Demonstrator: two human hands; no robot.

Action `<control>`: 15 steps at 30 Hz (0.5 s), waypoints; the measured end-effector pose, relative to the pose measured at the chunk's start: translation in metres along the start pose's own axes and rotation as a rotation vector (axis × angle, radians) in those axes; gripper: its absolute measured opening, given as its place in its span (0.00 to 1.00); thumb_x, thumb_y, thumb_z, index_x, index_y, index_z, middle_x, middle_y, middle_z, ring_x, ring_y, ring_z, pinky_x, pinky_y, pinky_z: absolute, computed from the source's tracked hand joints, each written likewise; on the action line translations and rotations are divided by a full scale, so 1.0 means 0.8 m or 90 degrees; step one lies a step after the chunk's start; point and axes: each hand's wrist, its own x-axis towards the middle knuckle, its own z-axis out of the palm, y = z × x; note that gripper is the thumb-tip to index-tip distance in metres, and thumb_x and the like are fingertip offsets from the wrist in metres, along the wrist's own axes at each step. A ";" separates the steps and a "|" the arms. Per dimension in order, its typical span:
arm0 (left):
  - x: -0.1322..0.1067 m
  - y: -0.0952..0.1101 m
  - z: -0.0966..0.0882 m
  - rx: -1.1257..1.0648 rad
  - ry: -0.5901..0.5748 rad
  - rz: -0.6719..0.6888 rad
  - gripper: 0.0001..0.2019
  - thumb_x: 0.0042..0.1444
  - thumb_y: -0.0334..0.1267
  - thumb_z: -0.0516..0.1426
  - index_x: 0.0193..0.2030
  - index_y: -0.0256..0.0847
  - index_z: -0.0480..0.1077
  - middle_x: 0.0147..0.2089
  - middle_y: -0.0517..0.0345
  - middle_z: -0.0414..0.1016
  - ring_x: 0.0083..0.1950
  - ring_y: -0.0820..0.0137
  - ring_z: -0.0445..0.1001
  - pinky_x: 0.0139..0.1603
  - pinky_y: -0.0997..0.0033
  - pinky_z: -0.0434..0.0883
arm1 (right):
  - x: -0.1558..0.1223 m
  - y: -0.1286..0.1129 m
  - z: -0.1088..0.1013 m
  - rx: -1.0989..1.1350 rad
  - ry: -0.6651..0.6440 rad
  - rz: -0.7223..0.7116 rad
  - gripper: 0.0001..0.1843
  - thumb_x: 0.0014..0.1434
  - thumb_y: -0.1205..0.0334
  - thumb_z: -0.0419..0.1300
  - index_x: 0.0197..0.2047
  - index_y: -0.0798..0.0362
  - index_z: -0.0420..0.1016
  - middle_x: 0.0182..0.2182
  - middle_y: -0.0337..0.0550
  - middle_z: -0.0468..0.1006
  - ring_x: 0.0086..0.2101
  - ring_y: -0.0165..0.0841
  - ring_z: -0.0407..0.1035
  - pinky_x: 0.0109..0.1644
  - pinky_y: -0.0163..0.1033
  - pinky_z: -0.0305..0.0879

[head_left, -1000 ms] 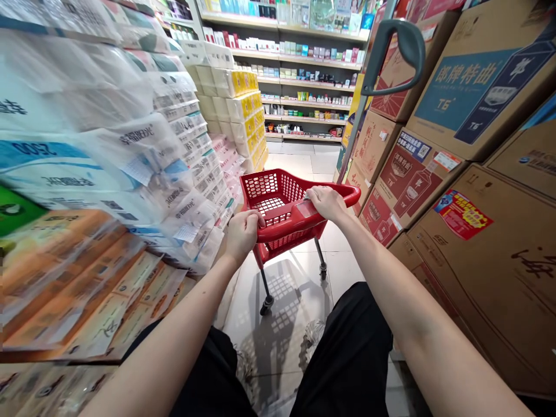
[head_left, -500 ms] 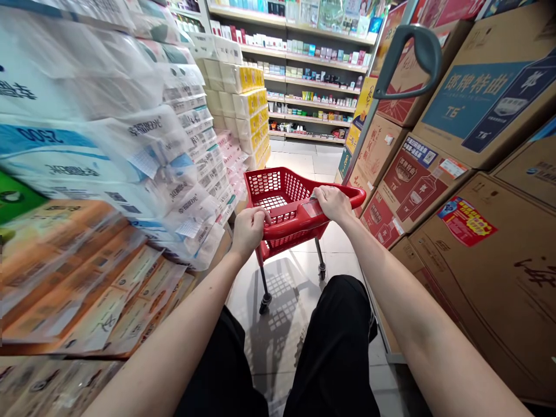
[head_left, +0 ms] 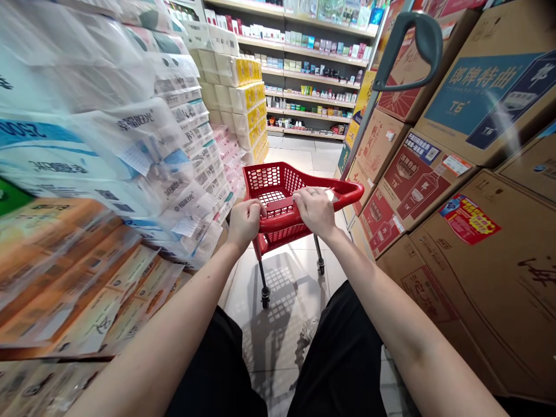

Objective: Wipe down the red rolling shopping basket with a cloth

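A small red plastic shopping cart (head_left: 278, 182) on wheels stands in the aisle in front of me, its basket holding nothing that I can see. My left hand (head_left: 244, 221) is wrapped round the left end of the cart's red handle bar (head_left: 347, 194). My right hand (head_left: 315, 211) grips the same bar near its middle, close to the left hand. My black trousers and a shoe show below on the tiled floor.
Stacked packs of tissue and toilet paper (head_left: 130, 150) wall the aisle's left side. Brown and red cardboard cartons (head_left: 456, 174) are piled on the right, with a grey trolley handle (head_left: 408, 52) leaning against them. Stocked shelves (head_left: 313, 69) cross the aisle's far end.
My right hand has slid left along the handle bar, from its right part to near the middle. The cart has rolled a little forward between the stacks.
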 end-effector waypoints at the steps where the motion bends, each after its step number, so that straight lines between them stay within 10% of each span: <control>1: 0.001 -0.001 0.001 0.000 0.005 0.004 0.16 0.53 0.37 0.44 0.20 0.40 0.68 0.22 0.58 0.69 0.28 0.70 0.67 0.31 0.71 0.62 | -0.001 -0.006 0.002 0.007 0.002 -0.015 0.23 0.71 0.54 0.39 0.46 0.51 0.75 0.46 0.45 0.77 0.49 0.38 0.65 0.58 0.43 0.53; 15: 0.029 -0.013 0.025 0.028 -0.005 0.014 0.17 0.53 0.38 0.44 0.20 0.41 0.68 0.23 0.58 0.71 0.29 0.69 0.69 0.34 0.70 0.62 | 0.029 0.038 0.013 -0.034 -0.041 0.008 0.24 0.71 0.53 0.39 0.45 0.53 0.75 0.45 0.47 0.78 0.48 0.39 0.68 0.58 0.45 0.54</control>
